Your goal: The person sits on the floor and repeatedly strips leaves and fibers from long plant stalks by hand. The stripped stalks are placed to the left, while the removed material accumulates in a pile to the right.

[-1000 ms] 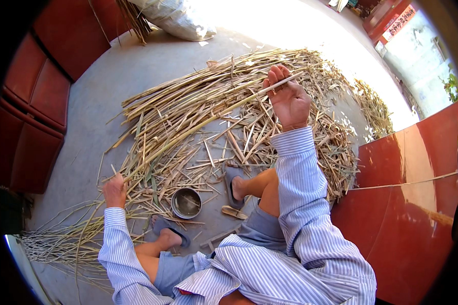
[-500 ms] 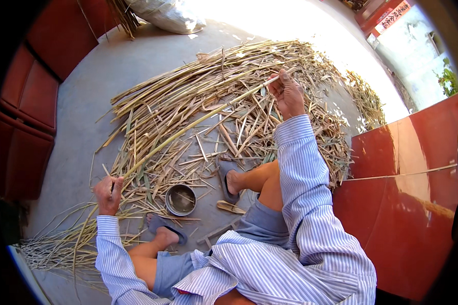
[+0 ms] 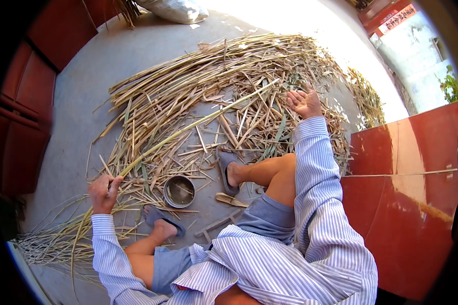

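My left hand (image 3: 104, 193) is closed round the lower end of a long pale-green reed stalk (image 3: 198, 122). The stalk slants up and to the right, its far tip free in the air near my right hand. Apart from that tip, my right hand (image 3: 305, 101) is open, fingers spread and palm partly turned up, with nothing in it. Beneath the stalk lies a broad heap of dry stalks (image 3: 178, 84), with loose husks and leaves (image 3: 280, 134) scattered on its near side. A thin bundle of stripped stalks (image 3: 51, 249) fans out beyond my left wrist.
A round metal bowl (image 3: 179, 191) sits on the floor between my sandalled feet. By it lie a split wooden piece (image 3: 231, 200) and a small wooden frame (image 3: 219, 224). Red panels (image 3: 407, 203) stand at the right, red cabinets (image 3: 30, 96) at the left, a pale sack (image 3: 175, 9) at the back.
My right hand has let go of the stalk's upper end, opened and moved right and slightly nearer. My left hand still grips the lower end, shifted slightly left.
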`<control>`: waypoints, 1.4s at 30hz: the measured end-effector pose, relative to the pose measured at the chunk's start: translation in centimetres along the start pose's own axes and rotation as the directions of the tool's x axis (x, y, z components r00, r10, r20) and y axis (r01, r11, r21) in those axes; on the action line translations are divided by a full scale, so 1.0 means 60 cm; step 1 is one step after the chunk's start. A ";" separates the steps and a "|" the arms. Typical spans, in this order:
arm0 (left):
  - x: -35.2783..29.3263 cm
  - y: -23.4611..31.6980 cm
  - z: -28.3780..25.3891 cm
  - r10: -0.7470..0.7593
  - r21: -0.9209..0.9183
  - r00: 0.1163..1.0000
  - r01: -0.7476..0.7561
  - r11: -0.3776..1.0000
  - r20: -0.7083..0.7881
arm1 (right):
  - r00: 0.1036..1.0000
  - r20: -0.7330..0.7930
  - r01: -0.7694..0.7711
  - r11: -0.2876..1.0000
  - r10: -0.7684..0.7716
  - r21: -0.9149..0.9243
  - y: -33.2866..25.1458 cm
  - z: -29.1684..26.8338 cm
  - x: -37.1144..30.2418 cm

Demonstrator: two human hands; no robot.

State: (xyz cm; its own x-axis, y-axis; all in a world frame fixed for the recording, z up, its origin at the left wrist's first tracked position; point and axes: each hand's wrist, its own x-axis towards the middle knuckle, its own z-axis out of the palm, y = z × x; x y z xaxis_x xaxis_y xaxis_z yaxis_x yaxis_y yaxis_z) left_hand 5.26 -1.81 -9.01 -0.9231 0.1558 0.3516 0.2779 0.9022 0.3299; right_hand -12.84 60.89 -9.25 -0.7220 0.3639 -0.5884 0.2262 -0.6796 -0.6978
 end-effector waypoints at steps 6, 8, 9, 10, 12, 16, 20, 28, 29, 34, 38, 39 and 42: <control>0.021 0.014 0.009 0.024 0.057 0.999 -0.026 0.998 0.037 | 0.962 0.270 0.187 0.784 -0.027 -0.591 0.071 0.080 0.010; 0.008 -0.001 0.012 0.036 0.038 0.999 -0.037 0.999 0.023 | 0.971 0.239 0.202 0.590 -0.015 -0.782 0.097 0.090 0.037; -0.004 -0.009 0.006 0.018 0.021 1.000 -0.018 1.000 0.008 | 0.976 0.214 0.205 0.541 -0.048 -0.816 0.123 0.092 0.045; -0.009 -0.011 0.000 0.037 0.015 0.999 -0.038 0.999 0.028 | 0.980 0.195 0.176 0.562 -0.026 -0.808 0.145 0.085 0.056; 0.001 -0.012 -0.007 0.114 0.091 0.993 -0.117 0.989 0.042 | 0.939 0.317 0.123 0.729 0.134 -0.673 0.142 0.028 0.137; 0.035 0.014 -0.058 0.156 0.201 0.979 -0.180 0.963 0.131 | 0.850 0.380 -0.061 0.784 0.366 -0.618 0.141 -0.036 0.188; 0.038 0.057 -0.124 0.158 0.192 0.987 -0.161 0.968 0.032 | 0.931 0.057 -0.224 0.690 0.360 -0.688 0.189 0.015 0.142; 0.056 0.062 -0.187 0.155 0.285 0.985 -0.127 0.950 -0.079 | 0.895 0.022 -0.287 0.611 0.446 -0.738 0.259 0.038 0.154; 0.052 0.043 -0.180 0.106 0.269 0.991 -0.079 0.960 -0.086 | 0.899 0.039 -0.269 0.619 0.437 -0.738 0.278 0.046 0.156; 0.003 -0.046 -0.161 -0.103 0.487 0.986 0.153 0.860 -0.129 | 0.874 0.172 -0.266 0.744 0.454 -0.614 0.444 0.131 0.089; 0.006 0.013 -0.081 -0.115 0.386 0.986 0.060 0.920 0.122 | 0.718 0.330 -0.348 0.727 0.613 -0.592 0.676 0.222 -0.064; 0.000 0.029 -0.065 -0.066 0.391 0.988 0.006 0.920 0.140 | 0.707 0.335 -0.361 0.725 0.623 -0.586 0.734 0.237 -0.108; -0.018 0.049 -0.045 -0.015 0.377 0.985 -0.051 0.925 0.171 | 0.618 0.463 -0.371 0.755 0.635 -0.540 0.846 0.256 -0.239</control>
State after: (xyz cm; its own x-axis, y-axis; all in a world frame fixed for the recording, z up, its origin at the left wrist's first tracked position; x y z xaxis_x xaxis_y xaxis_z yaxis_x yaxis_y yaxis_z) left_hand 7.79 -0.44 -6.04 -0.9591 0.2087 0.1913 0.2043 0.9780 -0.0429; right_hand -1.06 11.39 -29.99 -0.6055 -0.5014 -0.6180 0.7920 -0.3041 -0.5293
